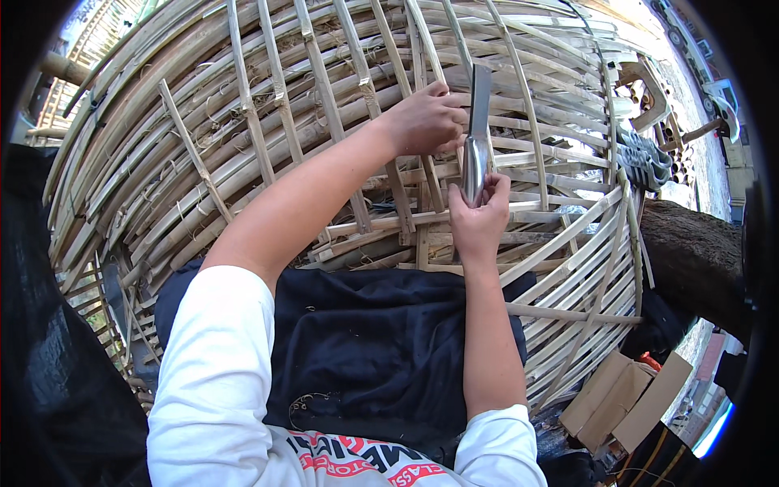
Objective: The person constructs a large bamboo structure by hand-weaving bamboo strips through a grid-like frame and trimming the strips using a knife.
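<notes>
My right hand [480, 213] is closed round the lower part of a metal blade tool [475, 166]. The tool stands nearly upright, with a flat dark grey upper part and a shiny, rounded lower part. My left hand [426, 120] is just left of it, fingers curled toward the blade. What those fingers pinch, if anything, is hidden. Pale split bamboo strips [357, 61] run up and down across a large woven bamboo frame [195, 142] under both hands. One strip passes behind my left hand.
Black cloth [365, 349] covers my lap. At the right lie a brown log [690, 252], an open cardboard box [621, 398] and grey striped footwear [643, 162]. A dark sheet [57, 349] hangs at the left. A vehicle [714, 93] stands at the far right.
</notes>
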Motion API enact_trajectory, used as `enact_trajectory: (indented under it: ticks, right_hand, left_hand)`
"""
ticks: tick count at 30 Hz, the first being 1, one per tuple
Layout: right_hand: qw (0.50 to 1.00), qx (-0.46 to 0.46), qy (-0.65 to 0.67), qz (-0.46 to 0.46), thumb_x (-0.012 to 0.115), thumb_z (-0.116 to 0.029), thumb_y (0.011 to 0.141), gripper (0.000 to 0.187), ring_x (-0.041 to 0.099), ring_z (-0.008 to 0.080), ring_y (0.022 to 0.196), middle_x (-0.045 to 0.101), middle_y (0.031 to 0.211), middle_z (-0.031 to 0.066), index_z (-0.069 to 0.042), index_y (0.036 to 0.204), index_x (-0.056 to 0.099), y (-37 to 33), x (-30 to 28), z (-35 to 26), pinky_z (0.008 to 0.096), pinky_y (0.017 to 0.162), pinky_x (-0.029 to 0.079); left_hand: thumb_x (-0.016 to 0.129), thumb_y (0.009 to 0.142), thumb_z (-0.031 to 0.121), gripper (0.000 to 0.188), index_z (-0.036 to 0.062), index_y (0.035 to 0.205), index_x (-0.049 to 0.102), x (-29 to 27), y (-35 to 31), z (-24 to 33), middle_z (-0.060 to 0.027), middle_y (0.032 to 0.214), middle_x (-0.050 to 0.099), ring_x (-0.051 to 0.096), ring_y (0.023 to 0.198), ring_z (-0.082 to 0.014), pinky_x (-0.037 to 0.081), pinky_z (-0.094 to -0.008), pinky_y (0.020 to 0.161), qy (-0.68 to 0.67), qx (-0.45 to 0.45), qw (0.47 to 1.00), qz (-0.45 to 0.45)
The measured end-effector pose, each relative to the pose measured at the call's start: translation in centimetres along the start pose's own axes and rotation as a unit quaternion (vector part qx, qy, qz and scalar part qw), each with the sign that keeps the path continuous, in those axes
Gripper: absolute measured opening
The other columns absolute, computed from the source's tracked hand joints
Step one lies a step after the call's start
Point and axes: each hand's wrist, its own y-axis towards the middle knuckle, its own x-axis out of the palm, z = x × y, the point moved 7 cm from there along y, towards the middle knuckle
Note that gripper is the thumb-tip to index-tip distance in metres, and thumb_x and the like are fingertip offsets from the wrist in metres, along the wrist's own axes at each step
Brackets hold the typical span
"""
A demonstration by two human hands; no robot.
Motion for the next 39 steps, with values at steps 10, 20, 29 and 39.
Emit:
enact_trajectory:
  ticks: [10, 20, 29, 39]
  right_hand:
    - [0.985, 0.119, 0.123, 0.021, 0.065, -0.007, 0.076, 0.034, 0.053, 0.0119, 0.061, 0.054, 0.075, 0.0065, 0.0, 0.101, 0.043, 0.1, -0.6, 2.7, 0.0287, 0.059, 0.046]
    - [0.971, 0.129, 0.199, 0.015, 0.061, -0.004, 0.079, 0.035, 0.053, 0.0106, 0.053, 0.052, 0.073, 0.0056, -0.002, 0.105, 0.037, 0.6, -1.0, 2.1, 0.0274, 0.045, 0.048]
    - [0.966, 0.135, 0.219, 0.022, 0.061, -0.003, 0.079, 0.036, 0.054, 0.0109, 0.053, 0.055, 0.076, 0.0073, -0.002, 0.106, 0.036, 0.7, -1.0, 2.4, 0.0272, 0.042, 0.051]
    - [0.969, 0.123, 0.206, 0.065, 0.06, 0.001, 0.08, 0.04, 0.064, 0.0143, 0.068, 0.065, 0.102, 0.0187, -0.002, 0.109, 0.033, 1.8, -2.8, 2.8, 0.0253, 0.044, 0.054]
  left_hand:
    - [0.062, 0.092, 0.038, 0.034, 0.0105, 0.071, 0.066, -0.5, -2.0, 2.5, 0.0007, 0.074, 0.063, 0.057, 0.089, -0.0189, 0.037, -0.0386, 0.097, -0.082, -0.002, 0.997, 0.009]
    - [0.059, 0.093, 0.04, 0.038, 0.0083, 0.073, 0.063, 0.5, -1.4, 1.3, -0.003, 0.074, 0.063, 0.055, 0.089, -0.0234, 0.038, -0.0379, 0.096, -0.125, -0.012, 0.99, -0.06]
    - [0.061, 0.092, 0.039, 0.034, 0.0082, 0.082, 0.07, 0.5, -1.5, 1.6, -0.0036, 0.08, 0.067, 0.057, 0.096, -0.0239, 0.037, -0.0392, 0.1, -0.148, -0.021, 0.986, -0.071]
    - [0.063, 0.091, 0.034, 0.028, 0.008, 0.085, 0.071, -0.1, -2.0, 1.3, -0.0025, 0.083, 0.067, 0.055, 0.097, -0.0244, 0.036, -0.0401, 0.102, -0.173, -0.025, 0.984, -0.014]
